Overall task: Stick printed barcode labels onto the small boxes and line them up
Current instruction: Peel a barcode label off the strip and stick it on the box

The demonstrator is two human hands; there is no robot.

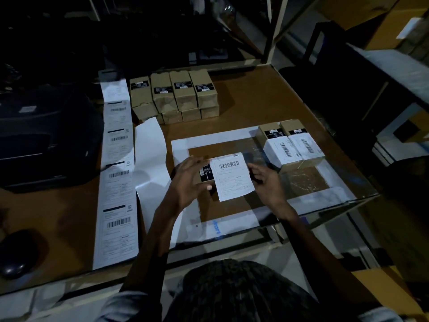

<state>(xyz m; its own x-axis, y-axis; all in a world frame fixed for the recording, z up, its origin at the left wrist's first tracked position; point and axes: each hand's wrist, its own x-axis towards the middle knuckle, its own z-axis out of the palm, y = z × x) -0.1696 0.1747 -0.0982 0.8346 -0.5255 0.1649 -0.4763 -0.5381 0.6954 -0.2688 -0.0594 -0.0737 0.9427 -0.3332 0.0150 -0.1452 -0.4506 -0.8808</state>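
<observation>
Our left hand [189, 180] reaches in from below with the forearm angled up and to the right, its fingers curled over the far side of a small brown box [205, 175] and its thumb pressed along the near edge, so it grips the box above the middle of the desk [255, 98]. Our right hand [264, 180] comes in from the right, palm turned toward the box, fingers loosely bent; its fingertips meet the right edge of a white barcode label [233, 176] that lies over the top of the box, though we cannot tell whether they pinch the label or only touch it. The label overhangs the box toward us. The box sits inside a rectangle of white tape [209, 138] marked on the desk. At the far right of that rectangle two labelled boxes [293, 147] stand side by side, touching. Farther back a stack of unlabelled boxes [174, 94] forms a row, two layers high. To the left a long strip of printed labels [118, 173] runs down the desk, with a blank backing sheet [151, 154] just beside it and a dark printer [44, 135] at the left edge.
</observation>
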